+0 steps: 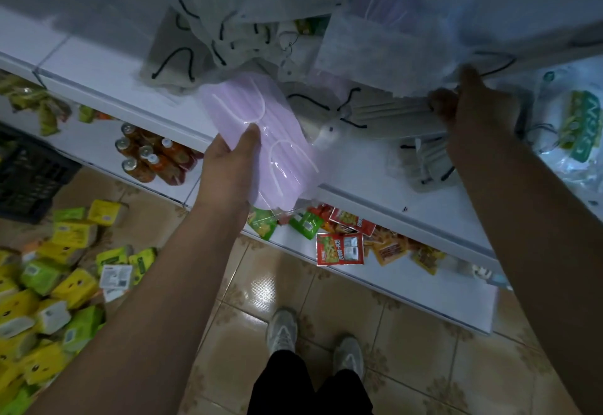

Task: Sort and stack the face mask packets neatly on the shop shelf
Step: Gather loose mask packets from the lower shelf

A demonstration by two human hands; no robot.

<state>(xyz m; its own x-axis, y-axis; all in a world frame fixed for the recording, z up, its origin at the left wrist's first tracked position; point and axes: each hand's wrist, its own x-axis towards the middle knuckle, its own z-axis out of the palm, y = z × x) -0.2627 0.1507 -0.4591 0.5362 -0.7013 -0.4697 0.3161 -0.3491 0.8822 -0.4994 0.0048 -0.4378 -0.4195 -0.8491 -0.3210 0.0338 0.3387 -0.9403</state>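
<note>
White shop shelf (107, 75) at chest level, strewn with a loose heap of face mask packets (208, 23), pale with black ear loops, lying at all angles. Below, bottled drinks (150, 157) and snack sachets (339, 248) on lower shelves; yellow and green cartons (65, 271) scattered over the tiled floor. Pink packet (261, 140) held over the shelf's front lip in the left hand (228, 166), thumb on top, fingers beneath, grip clamped; long axis running from near-right to far-left, away from the body. Right hand (456, 104) further in and to the right, fingers curled onto a flat grey packet (391, 111) in the heap, apparently pinching its end. Heap directly beyond the pink packet, left hand nearer. Sorting judged barely started; no neat stack visible yet.
</note>
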